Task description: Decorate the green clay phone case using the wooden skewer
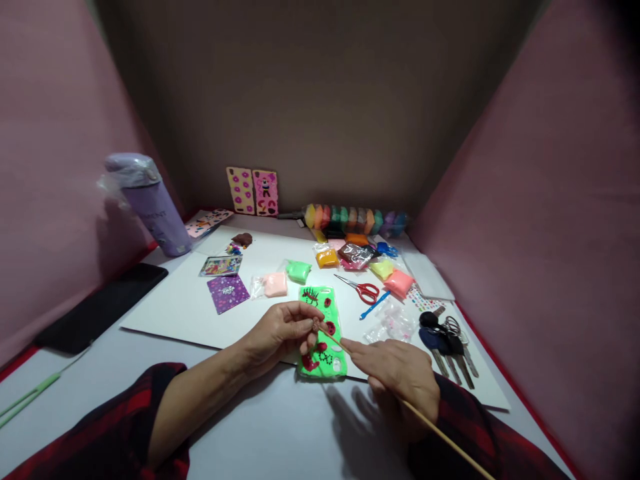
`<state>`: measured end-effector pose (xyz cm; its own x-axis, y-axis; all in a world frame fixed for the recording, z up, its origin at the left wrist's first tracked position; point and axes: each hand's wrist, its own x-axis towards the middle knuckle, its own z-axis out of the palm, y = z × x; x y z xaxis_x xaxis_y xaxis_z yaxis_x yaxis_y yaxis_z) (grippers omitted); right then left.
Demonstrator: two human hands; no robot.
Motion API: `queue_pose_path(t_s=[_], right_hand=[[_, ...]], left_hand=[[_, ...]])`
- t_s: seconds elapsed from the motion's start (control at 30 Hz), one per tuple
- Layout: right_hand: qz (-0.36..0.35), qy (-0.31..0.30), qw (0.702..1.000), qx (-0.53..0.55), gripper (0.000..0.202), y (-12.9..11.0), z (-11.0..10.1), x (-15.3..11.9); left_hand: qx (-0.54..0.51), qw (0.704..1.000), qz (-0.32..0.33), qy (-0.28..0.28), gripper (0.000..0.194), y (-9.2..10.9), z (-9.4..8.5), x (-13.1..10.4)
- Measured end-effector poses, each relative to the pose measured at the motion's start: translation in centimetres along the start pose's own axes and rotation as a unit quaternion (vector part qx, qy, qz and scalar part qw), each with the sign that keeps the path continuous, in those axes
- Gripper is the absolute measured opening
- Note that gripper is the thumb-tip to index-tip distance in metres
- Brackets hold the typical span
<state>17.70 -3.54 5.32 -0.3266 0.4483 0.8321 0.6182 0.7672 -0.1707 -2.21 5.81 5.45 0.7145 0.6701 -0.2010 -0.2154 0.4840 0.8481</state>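
A thin wooden stick point(435, 427) runs from the lower right up to the fingertips of my left hand point(287, 329). My left hand pinches a small brown piece point(316, 324), which touches the tip of the stick. The fingers of my right hand point(397, 370) are closed round the stick farther down. Under the fingertips lies a bright green decorated phone case point(327, 363) with dark red shapes, partly hidden by my left hand. Red-handled scissors point(366, 292) and a blue tool point(374, 306) rest to the right of the case.
Clay packets point(327, 258) lie behind the case, near a row of coloured clay point(355, 219). Keys point(447, 343) lie at the right. A purple bottle point(157, 213) and a black phone point(103, 307) are at the left. Two decorated cases point(253, 192) lean against the back wall.
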Motion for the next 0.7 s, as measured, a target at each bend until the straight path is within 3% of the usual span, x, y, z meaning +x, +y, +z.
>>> queue_pose_path(t_s=[0.7], right_hand=[[0.006,0.005,1.0,0.003,0.027,0.08,0.06,-0.22]], left_hand=[[-0.011,1.0,0.0,0.005,0.02,0.17,-0.09,-0.05]])
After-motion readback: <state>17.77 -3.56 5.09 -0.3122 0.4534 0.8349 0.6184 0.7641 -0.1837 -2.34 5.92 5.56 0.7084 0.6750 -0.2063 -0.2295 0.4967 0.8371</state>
